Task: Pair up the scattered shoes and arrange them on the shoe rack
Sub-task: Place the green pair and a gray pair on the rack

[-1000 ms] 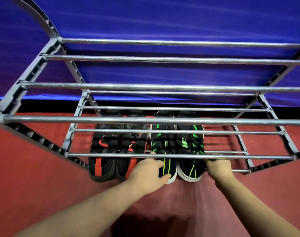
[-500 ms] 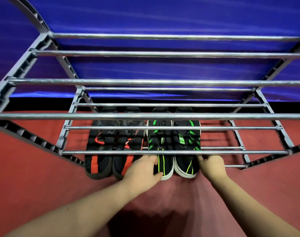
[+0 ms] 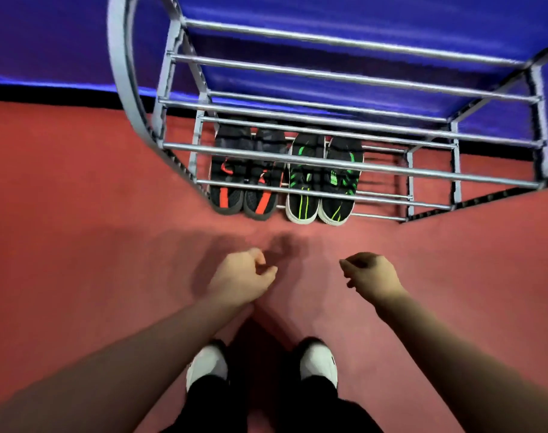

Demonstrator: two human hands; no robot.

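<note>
**Left hand** (image 3: 241, 276): hangs in front of the rack (image 3: 422, 172), well apart from it. Fingers loosely curled, thumb near forefinger. Holds nothing.

**Right hand** (image 3: 372, 276): level with the left, equally far from the rack. Loosely curled. Holds nothing.

**Reason for idle hands (judged):** no shoe within reach outside the rack, and both pairs already seated.

**Green pair** (image 3: 322, 189): bottom tier of the rack, near its middle. Black with green stripes and white soles. Side by side and touching, toes pointing out past the front bar. Matched by colour, hence set together.

**Red pair** (image 3: 244, 182): same tier, at the rack's left end, just beside the green pair. Black with red stripes. Toes likewise outward, probably for easy taking.

**Floor** (image 3: 78, 245): red, under and in front of the rack.

**Blue backdrop** (image 3: 47, 42): behind the rack.

**Worn white shoes** (image 3: 208, 367): on the person's feet, well in front of the rack. Not part of the sorting.

**Progress (judged):** two pairs done. Cannot tell whether further shoes lie out of view.
</note>
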